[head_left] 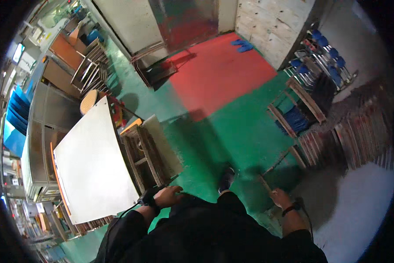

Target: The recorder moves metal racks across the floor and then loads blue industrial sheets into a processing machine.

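Note:
My left hand [168, 196] hangs low beside my body, fingers loosely stretched out and nothing in them. It is close to a worn wooden frame [141, 163] standing by a table with a large white sheet [94, 168]. On the other side, my right hand [281, 198] hangs with bent fingers at the end of a narrow wooden bar [264, 183]. The bar seems part of a low rack frame. Whether my fingers grip it or only pass in front of it, I cannot tell. Both wrists carry dark straps with cables.
Green floor lies ahead, with a red mat [221, 72] and blue slippers [242, 45] before a door. At right stand a wooden frame rack [307, 100], a long row of stacked slats [363, 136] and folded blue-seated stools [321, 59]. A metal cabinet [52, 118] lines the left.

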The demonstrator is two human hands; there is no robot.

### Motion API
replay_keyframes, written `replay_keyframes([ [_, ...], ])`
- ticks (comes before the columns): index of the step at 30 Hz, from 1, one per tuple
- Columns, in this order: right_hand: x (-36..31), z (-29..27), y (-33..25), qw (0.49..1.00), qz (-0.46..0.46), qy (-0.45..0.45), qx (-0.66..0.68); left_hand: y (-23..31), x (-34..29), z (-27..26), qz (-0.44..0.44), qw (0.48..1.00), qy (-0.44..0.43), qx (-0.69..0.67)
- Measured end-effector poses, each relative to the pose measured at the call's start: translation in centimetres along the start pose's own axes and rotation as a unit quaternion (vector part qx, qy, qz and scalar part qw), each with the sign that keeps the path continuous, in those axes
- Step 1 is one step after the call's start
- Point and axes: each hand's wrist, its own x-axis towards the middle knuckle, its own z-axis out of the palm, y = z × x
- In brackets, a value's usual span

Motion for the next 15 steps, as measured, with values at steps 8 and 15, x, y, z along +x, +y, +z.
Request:
replay_keyframes([
  [8,9.4,-7.0,-7.5,0.981,0.001,0.061,0.187,4.7,11.5,-3.7,-0.026,0.996,-0.090,-0.006],
  [15,13.4,6.1,1.0,0.989,-0.095,0.109,0.042,9.3,23.5,-8.8,-0.003,0.977,-0.180,0.114],
])
